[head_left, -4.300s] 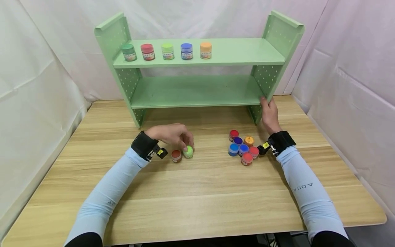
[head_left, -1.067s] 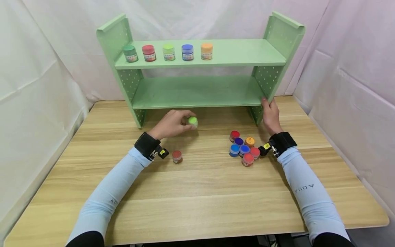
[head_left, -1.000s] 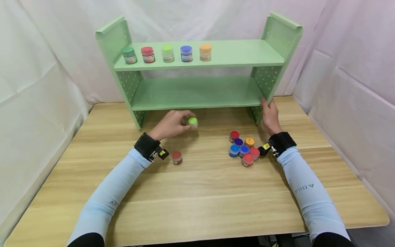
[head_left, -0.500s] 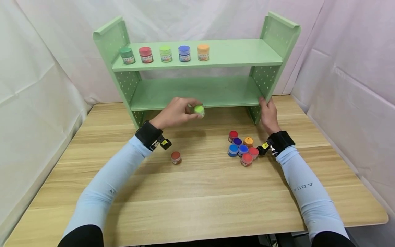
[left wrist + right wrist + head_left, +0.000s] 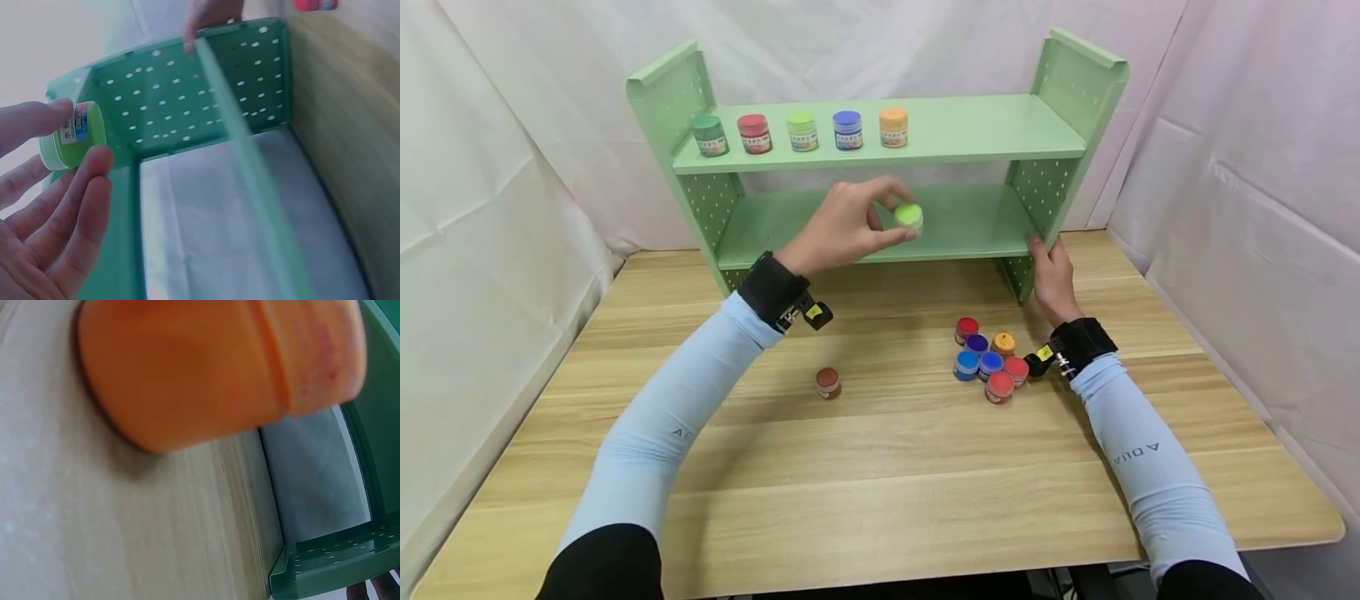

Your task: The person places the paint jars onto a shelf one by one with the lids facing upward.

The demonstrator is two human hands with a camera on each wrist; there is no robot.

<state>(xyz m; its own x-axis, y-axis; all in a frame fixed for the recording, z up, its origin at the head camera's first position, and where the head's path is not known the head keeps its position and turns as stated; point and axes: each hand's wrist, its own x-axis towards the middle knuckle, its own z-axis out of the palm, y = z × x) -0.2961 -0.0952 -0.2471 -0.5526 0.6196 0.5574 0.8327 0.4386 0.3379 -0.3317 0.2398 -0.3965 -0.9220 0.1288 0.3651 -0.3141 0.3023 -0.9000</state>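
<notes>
The left hand (image 5: pixel 850 221) pinched the lime jar (image 5: pixel 908 217) between thumb and fingers, up off the table (image 5: pixel 925 467) and in front of the shelf's lower board. The jar was a squat, smooth cylinder with a rounded lid. To the right of that grip, the right hand (image 5: pixel 1054 279) clasped the edge of the shelf (image 5: pixel 977 129), a glossy pale green frame whose flat side panels were pierced with small holes. Above the left grip, mostly leftward, five jars (image 5: pixel 802 132) stood upright in a row. Below it, a brown jar (image 5: pixel 828 383) stood on the streaky wood grain; below and rightward, near the right wrist, seven jars (image 5: pixel 990 364) clustered.

The pinched jar's white-and-blue label showed a character like 水. Labels in the row carried print too small to read; the right sleeve (image 5: pixel 1150 450), of stretchy light-blue fabric, bore dark capitals.
</notes>
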